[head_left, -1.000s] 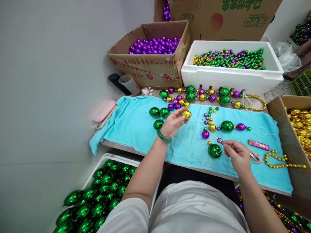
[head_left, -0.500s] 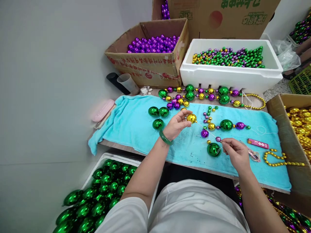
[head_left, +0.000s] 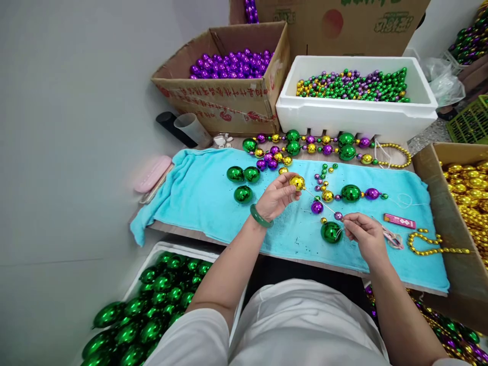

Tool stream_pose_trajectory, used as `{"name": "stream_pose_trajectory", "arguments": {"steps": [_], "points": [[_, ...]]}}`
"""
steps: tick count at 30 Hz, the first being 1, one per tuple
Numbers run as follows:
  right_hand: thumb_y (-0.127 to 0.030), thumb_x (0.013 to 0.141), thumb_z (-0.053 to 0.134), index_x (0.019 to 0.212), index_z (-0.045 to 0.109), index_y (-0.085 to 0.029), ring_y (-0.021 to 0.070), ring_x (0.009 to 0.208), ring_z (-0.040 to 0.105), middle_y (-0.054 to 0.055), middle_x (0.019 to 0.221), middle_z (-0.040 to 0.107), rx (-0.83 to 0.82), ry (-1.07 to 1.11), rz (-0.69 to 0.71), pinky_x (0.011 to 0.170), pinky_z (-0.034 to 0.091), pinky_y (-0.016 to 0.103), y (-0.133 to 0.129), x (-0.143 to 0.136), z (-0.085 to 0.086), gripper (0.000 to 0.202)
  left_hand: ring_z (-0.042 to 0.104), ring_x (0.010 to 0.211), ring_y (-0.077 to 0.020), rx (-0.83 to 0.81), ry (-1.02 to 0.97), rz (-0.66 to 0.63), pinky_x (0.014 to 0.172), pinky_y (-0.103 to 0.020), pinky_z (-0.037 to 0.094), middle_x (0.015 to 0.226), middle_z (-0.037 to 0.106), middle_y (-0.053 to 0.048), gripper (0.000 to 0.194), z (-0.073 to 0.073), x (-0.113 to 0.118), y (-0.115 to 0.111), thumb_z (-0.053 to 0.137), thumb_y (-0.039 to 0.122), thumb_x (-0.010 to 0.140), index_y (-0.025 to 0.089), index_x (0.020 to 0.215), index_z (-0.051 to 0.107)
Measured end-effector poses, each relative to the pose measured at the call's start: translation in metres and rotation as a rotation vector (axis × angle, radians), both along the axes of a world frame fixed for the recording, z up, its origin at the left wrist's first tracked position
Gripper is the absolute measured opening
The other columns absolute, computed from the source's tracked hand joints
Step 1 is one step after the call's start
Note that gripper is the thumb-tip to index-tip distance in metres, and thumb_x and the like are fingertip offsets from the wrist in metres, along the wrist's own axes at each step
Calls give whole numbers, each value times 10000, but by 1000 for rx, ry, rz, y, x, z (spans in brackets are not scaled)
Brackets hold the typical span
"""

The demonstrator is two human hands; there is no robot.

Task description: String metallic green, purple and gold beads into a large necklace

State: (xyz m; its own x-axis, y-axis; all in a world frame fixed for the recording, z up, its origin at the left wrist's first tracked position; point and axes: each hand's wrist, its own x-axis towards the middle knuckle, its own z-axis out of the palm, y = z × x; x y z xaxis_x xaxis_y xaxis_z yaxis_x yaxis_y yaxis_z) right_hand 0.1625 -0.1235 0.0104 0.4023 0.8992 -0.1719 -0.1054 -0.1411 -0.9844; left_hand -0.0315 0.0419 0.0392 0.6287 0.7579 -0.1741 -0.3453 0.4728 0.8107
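Over the last second, the gold bead (head_left: pixel 297 183), held in the left hand (head_left: pixel 278 196), has come nearer the small purple bead (head_left: pixel 338 216), shortening the thread (head_left: pixel 317 199) between these 2, apparently being strung above the towel (head_left: pixel 206 188). The right hand (head_left: pixel 365 236) narrowly pinches the thread; whether it grips the purple bead is unclear. Fingers partly hide the gold bead.

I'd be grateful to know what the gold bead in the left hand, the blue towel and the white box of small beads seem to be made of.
Gold bead: probably plastic with a metallic coating, given its mirror-like shine.
Blue towel: soft cloth, likely terry, as it bunches in folds.
White box: apparently foam, judging by its thick, matte walls.
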Motion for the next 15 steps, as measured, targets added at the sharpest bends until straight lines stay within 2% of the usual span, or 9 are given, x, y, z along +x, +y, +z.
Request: {"name": "stream_pose_trajectory", "arguments": {"steps": [12, 15], "points": [[-364, 739, 672, 759, 664, -174, 95, 455, 461, -21, 516, 539, -8, 10, -28, 430, 377, 224, 0, 3, -4, 192, 635, 773, -106, 23, -47, 39, 686, -237, 493, 957, 628, 4, 444, -2, 7, -6, 778, 190, 654, 228, 1054, 589], [-372, 736, 675, 763, 670, -173, 99, 456, 466, -18, 518, 542, -4, 6, -13, 428, 382, 227, -1, 4, -4, 201, 630, 755, -105, 8, -55, 0, 670, -240, 493, 949, 624, -3, 438, -1, 7, -8, 768, 234, 675, 228, 1072, 584]]}}
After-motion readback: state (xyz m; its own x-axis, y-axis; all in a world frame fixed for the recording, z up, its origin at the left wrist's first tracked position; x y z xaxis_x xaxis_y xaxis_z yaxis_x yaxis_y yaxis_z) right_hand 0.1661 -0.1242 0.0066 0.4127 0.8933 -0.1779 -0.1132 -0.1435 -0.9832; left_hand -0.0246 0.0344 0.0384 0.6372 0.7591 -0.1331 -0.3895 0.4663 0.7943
